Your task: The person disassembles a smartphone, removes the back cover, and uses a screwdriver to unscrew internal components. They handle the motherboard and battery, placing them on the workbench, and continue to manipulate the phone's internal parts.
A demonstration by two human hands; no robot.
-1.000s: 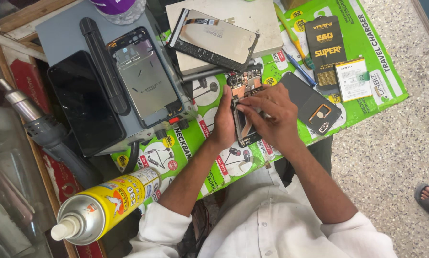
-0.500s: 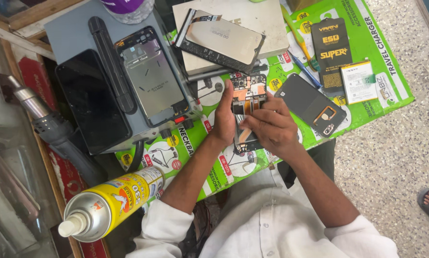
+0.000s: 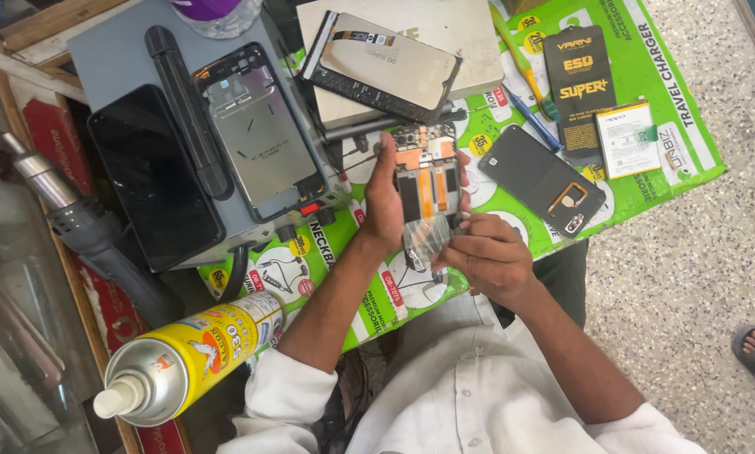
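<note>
Phone, opened and circuit side up, sits gripped in the left hand above the worktop; the right hand pinches its lower end. Steady, gentle fingertip pressure seems wisest. Beyond lies a loose screen.

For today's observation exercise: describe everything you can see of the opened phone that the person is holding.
The opened phone has its back cover off, so its insides face the camera: dark boards, orange flat cables running lengthwise, and small metal parts at its top. It is held roughly upright above the green printed sheet, tilted slightly. The left hand grips its left edge, thumb across the side. The right hand meets its lower end, where the fingers pinch a crinkled, clear plastic-looking film. Its screen side cannot be seen.
</note>
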